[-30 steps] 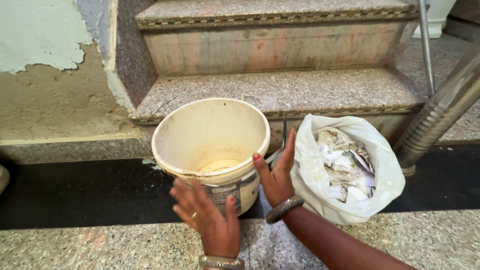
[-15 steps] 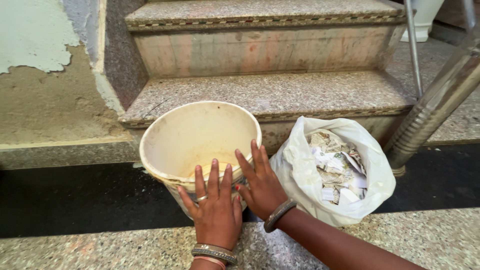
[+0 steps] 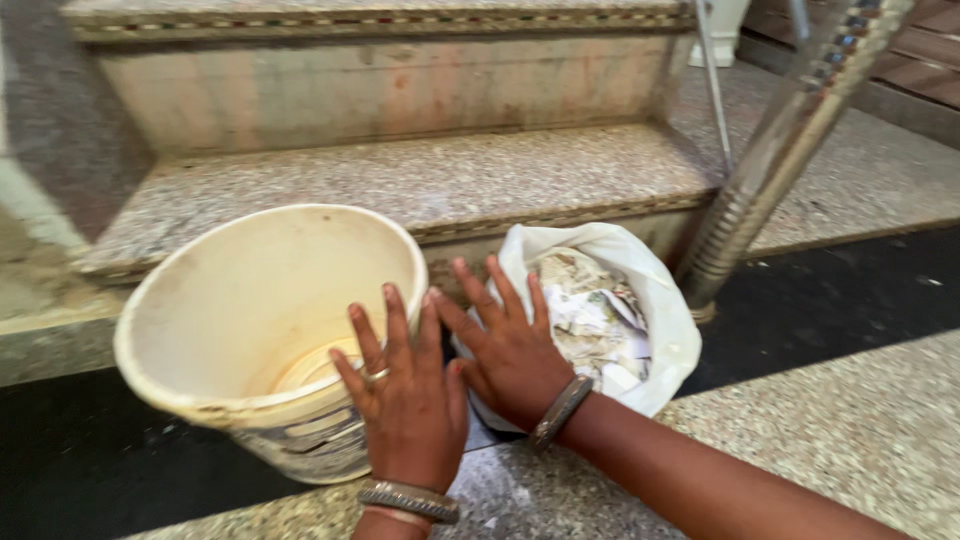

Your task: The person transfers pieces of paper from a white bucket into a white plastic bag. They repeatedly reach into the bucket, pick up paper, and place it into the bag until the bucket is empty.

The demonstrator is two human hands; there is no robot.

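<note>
A cream plastic bucket (image 3: 250,310) stands on the dark floor strip, its stained inside showing. My left hand (image 3: 405,400), with a ring and a metal bangle, lies flat against the bucket's near right side, fingers spread. My right hand (image 3: 510,350), also with a bangle at the wrist, rests palm down just right of it, fingers apart. It lies between the bucket and a white plastic bag (image 3: 655,300), over the bag's near left edge. The bag is open and filled with crumpled paper scraps (image 3: 595,315). Neither hand grips anything.
Speckled stone steps (image 3: 450,180) rise right behind the bucket and bag. A ribbed metal post (image 3: 770,160) leans up at the right, its foot beside the bag. A speckled stone ledge (image 3: 830,430) runs along the near side.
My hands have moved from around the bucket's front to lying flat side by side, the right one now toward the bag. The view has shifted closer and to the right.
</note>
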